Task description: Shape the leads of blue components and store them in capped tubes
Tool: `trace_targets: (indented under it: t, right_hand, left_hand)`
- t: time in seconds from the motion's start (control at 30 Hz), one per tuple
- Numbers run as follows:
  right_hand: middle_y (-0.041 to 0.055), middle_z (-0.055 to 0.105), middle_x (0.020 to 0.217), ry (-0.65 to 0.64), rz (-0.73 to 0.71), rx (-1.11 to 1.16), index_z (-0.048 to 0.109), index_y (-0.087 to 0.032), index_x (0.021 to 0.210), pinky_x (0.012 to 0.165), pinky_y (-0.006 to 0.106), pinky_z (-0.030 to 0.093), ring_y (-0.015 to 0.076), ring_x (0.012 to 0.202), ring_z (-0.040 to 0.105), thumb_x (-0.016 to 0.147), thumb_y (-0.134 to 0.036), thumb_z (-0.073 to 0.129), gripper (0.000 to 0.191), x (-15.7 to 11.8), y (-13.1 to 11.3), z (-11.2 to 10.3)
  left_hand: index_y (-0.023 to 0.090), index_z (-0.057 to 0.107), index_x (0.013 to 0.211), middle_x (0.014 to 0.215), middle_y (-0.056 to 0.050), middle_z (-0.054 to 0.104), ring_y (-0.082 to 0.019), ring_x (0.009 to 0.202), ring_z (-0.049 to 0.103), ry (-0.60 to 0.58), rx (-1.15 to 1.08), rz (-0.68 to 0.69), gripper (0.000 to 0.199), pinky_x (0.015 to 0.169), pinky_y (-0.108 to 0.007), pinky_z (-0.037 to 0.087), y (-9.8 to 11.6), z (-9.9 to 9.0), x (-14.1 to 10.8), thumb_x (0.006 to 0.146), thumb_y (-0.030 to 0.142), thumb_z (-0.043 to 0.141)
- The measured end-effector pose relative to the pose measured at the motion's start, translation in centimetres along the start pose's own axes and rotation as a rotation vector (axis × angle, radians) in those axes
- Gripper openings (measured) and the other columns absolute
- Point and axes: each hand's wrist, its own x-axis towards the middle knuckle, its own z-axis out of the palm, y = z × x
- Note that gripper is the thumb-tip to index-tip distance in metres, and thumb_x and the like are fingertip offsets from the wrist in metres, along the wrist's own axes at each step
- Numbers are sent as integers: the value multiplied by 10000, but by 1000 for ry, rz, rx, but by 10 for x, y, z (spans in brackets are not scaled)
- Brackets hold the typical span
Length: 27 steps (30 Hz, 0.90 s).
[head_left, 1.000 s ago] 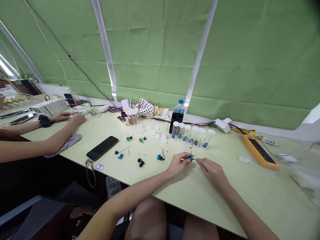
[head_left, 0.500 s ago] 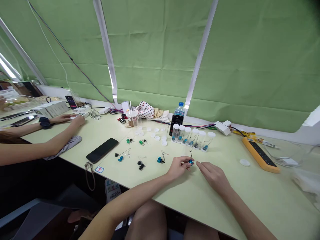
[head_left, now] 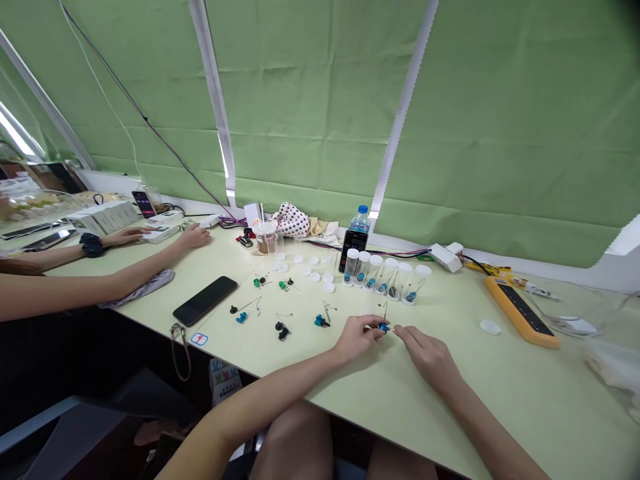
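Note:
My left hand (head_left: 361,337) pinches a small round blue part (head_left: 383,327) just above the table; a thin bent wire rises from it. My right hand (head_left: 425,350) is closed at the fingertips, right beside the blue part. A thin pale piece seems to run between the part and those fingertips, too small to name. Left of my hands lie small sets of plastic parts with bent wires, among them a blue set (head_left: 321,321), a black set (head_left: 283,331) and a green one (head_left: 259,282). Behind stands a row of clear tubes (head_left: 374,270) with similar parts inside.
Several white caps (head_left: 315,277) lie left of the tubes, one cap (head_left: 490,327) to the right. A phone (head_left: 205,301) lies at the left, another phone (head_left: 353,248) leans on a bottle (head_left: 361,219). An orange power strip (head_left: 521,312) is at right. A co-worker's arms (head_left: 125,270) reach in from the left.
The wire on the blue part has tipped and now shows its bent end. My right fingertips have closed beside the part. The co-worker's nearer hand has moved right and away.

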Motion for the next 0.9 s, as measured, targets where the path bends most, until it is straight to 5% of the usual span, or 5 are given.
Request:
trace_targets:
  t: [0.3, 0.53, 0.9]
  right_hand:
    - [28, 652, 726, -74, 330, 403, 633, -199, 885, 639, 243, 442, 140, 642, 607, 920, -267, 396, 249, 8, -3, 3]
    - [-21, 561, 578, -223, 674, 741, 595, -212, 866, 498, 228, 405, 123, 487, 493, 892, -425, 414, 281, 17, -8, -2]
    - [-5, 547, 616, -164, 872, 1105, 609, -183, 848, 405, 231, 357, 94, 406, 415, 782, -517, 549, 346, 20, -4, 4]
  left_hand:
    - [151, 673, 962, 847, -61, 662, -104, 606, 559, -6, 103, 49, 253, 666, -255, 498, -1, -1, -2, 747, 207, 551]
    - [148, 661, 962, 866, -63, 661, -107, 606, 562, -31, 248, 78, 252, 656, -239, 481, 6, -3, -4, 784, 196, 490]
    - [163, 655, 950, 838, -57, 659, -132, 703, 577, -57, 489, 120, 247, 693, -235, 454, 21, -3, -6, 812, 265, 477]
